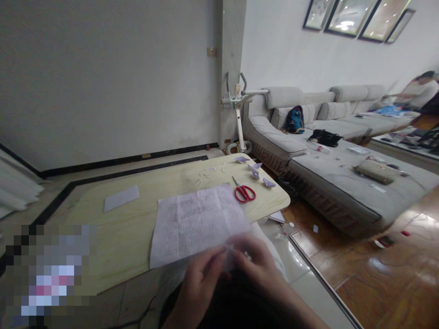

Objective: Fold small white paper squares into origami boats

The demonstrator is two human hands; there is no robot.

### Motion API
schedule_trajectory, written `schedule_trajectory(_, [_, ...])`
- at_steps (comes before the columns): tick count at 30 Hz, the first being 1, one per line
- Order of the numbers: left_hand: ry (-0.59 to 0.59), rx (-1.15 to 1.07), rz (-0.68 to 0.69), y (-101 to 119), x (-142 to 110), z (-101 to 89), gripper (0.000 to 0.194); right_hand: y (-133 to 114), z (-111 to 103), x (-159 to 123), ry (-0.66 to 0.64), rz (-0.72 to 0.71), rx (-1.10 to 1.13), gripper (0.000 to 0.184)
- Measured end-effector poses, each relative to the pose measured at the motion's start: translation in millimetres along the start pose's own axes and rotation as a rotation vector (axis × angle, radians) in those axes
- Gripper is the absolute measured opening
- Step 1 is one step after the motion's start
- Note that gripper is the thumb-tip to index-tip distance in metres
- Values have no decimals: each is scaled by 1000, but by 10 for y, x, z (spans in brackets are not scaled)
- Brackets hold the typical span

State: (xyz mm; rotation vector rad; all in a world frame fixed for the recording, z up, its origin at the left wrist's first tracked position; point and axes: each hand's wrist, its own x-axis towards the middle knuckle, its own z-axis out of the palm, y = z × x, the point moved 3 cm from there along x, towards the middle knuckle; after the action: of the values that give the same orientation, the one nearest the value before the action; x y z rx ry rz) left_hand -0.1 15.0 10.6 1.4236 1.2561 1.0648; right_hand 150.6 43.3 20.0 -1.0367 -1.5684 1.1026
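My left hand [206, 269] and my right hand [252, 258] meet over my lap, just off the near edge of the table. Between their fingertips is a small piece of white paper [228, 258], pinched from both sides. Fingers cover most of it, and blur hides its shape. In front of the hands a creased printed sheet [199, 224] lies spread on the table. Scissors with red handles [244, 193] rest beside its right corner, blades pointing away. Several small folded paper pieces [269, 183] sit along the far right edge.
The pale wooden table [92, 237] also bears a folded white paper [121, 198] and thin paper scraps [206, 176]. To the right stands a grey sofa [343, 183] with bags on it. An exercise machine [238, 119] stands behind the table. Another person [423, 93] is far right.
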Motion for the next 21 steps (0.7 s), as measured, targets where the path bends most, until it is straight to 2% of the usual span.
schedule_trajectory(7, [-42, -52, -46, -26, -45, -10, 30, -39, -19, 19, -23, 10, -4, 22])
schedule_trajectory(14, [-54, -39, -40, -10, -22, -11, 30, 18, -18, 21, -42, 75, 115, 20])
schedule_trajectory(21, [-24, -13, -5, 52, -10, -5, 27, 27, 24, -7, 81, 65, 95, 16])
